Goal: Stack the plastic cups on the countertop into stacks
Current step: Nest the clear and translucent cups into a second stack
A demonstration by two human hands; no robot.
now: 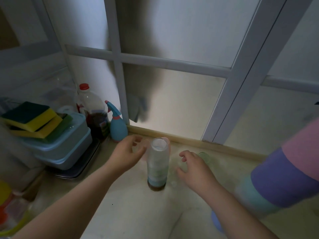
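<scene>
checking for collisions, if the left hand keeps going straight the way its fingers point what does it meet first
Probably the pink cup that shows faintly just past the fingertips of the left hand, behind the tall cup stack. Motion blur and unclear depth leave it uncertain; the hand could brush the stack's upper side instead.

Upright translucent cup stack (157, 163) on countertop (134, 204)

At your far left, yellow-and-green sponges (32, 118) lie stacked on blue lidded containers (65, 144). Behind them, note a red-capped bottle (93, 107) just beside a blue spray bottle (117, 125), against the frosted window (172, 94).
</scene>
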